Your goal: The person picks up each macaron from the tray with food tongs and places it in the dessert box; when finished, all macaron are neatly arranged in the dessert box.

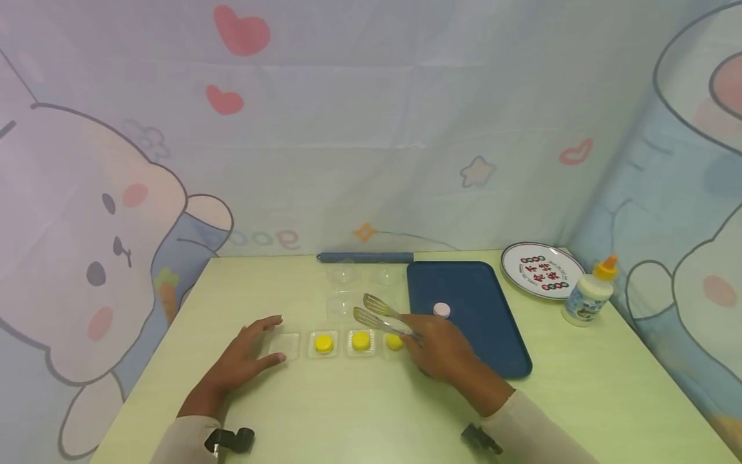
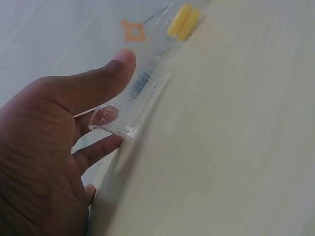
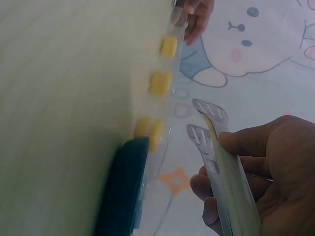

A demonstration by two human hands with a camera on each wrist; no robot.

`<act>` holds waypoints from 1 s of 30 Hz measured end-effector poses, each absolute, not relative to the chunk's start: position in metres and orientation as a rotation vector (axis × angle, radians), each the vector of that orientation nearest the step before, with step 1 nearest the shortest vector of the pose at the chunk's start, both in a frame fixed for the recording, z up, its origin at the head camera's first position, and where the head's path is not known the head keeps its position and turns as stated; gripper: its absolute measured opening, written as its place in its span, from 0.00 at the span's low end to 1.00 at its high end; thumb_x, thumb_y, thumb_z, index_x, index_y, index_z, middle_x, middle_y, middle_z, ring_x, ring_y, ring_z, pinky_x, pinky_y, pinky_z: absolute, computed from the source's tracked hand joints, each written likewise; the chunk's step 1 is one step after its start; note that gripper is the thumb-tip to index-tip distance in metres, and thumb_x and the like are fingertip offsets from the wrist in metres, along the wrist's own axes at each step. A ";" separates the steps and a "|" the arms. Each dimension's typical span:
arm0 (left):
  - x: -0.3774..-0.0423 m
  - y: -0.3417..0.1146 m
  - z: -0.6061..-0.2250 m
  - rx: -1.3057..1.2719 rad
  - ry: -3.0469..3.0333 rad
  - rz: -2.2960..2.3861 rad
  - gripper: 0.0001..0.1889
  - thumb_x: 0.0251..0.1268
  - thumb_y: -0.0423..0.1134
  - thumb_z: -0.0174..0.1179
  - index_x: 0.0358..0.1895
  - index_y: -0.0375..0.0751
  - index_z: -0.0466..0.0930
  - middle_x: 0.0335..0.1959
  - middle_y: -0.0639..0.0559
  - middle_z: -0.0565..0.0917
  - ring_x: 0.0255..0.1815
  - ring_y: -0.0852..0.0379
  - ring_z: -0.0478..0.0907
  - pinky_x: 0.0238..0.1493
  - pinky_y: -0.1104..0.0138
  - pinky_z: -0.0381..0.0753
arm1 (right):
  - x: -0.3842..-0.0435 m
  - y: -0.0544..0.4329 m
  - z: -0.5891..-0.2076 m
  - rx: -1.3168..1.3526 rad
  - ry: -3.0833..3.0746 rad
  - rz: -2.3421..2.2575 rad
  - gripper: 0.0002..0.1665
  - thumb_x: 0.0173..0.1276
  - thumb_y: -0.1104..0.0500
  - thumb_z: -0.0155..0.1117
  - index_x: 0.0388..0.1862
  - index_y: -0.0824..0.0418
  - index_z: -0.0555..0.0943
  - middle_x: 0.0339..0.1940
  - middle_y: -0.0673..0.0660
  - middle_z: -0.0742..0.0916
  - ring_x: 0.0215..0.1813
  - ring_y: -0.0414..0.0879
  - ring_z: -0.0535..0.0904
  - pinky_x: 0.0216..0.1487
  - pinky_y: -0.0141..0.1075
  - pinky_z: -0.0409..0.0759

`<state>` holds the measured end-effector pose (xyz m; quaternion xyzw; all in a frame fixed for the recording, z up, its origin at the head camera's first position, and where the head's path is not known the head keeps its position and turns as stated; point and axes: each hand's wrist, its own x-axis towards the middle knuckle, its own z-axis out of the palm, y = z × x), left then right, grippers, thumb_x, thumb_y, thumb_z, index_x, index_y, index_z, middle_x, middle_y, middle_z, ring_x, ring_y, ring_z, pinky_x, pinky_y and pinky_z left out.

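Note:
My right hand (image 1: 437, 345) grips a pair of metal tongs (image 3: 224, 172), whose slotted ends stand apart with nothing between them. Clear plastic boxes form a row on the table. Three of them each hold a yellow macaron (image 1: 324, 344), and the rightmost macaron (image 1: 394, 342) lies just under the tongs in the head view. At the row's left end, an empty clear box (image 1: 284, 346) sits beside my left hand (image 1: 246, 357). Thumb and fingers of that hand are spread around the box's left side. A pale pink macaron (image 1: 442, 310) rests on a dark blue tray (image 1: 487, 341).
Clear plastic lids (image 1: 343, 274) lie behind the row. A rolled blue bar (image 1: 365, 257) runs along the table's back edge. On the right are a white plate (image 1: 524, 278) with red lettering and a bottle (image 1: 588, 296) with an orange tip. A printed cloth hangs behind.

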<state>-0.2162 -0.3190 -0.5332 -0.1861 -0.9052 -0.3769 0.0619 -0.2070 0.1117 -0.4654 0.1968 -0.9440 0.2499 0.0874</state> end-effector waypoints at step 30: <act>-0.219 -0.316 -0.532 -0.557 -2.770 -1.117 0.52 0.71 0.48 0.75 0.89 0.39 0.53 0.81 0.36 0.74 0.83 0.28 0.67 0.80 0.19 0.42 | -0.203 0.215 -0.475 0.483 -2.627 0.629 0.25 0.71 0.62 0.77 0.64 0.70 0.87 0.58 0.71 0.92 0.57 0.68 0.92 0.53 0.63 0.90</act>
